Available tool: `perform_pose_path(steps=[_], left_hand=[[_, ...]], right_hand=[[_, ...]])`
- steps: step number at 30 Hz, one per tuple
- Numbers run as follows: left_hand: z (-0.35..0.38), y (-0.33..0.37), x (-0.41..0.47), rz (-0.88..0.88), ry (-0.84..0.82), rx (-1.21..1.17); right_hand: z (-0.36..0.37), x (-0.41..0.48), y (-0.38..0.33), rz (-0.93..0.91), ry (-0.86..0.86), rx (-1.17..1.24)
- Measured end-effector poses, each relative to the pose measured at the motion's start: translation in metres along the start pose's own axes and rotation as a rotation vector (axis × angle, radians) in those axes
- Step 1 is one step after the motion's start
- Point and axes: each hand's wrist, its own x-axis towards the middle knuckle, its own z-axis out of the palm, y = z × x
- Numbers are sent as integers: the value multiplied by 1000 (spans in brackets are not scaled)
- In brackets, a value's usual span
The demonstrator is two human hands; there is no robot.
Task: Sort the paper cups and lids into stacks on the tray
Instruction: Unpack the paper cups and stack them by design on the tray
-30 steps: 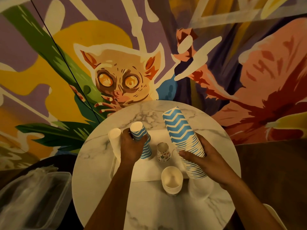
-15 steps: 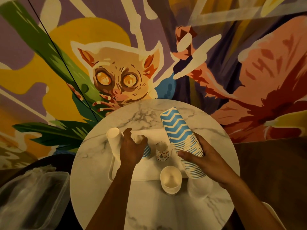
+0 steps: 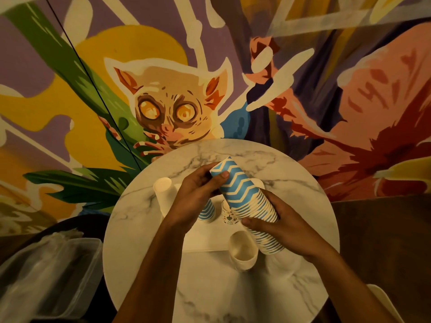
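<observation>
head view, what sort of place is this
Probably a café: a bright animal mural on the wall, a round marble-look table, and a long stack of disposable paper cups.

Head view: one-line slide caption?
Left hand and right hand grip a blue zigzag cup stack over the tray.

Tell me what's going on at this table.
A person is sorting paper cups at a round marble table. The right hand grips the lower end of a long stack of blue zigzag cups, tilted above the tray; the left hand pinches its top cup. On the tray stand a short blue stack and a small patterned cup, with plain white cups to the left. Another plain cup sits by the tray's near edge.
</observation>
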Motion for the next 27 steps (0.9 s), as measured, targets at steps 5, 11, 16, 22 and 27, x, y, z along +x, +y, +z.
perform_pose_path(steps=[5,11,16,22,27], left_hand=[[-1,2,2,13,92,-7],[-21,15,15,154,410,-92],[-39,6,28,191,573,86],[-48,-54,50,51,524,406],[-48,-86,62,-15,501,525]], right_hand=[[1,1,1,-9,29,-35],[-3,3,10,-18,92,-69],[-9,7,20,11,200,-37],[-6,10,19,26,195,-8],[-6,7,18,26,182,5]])
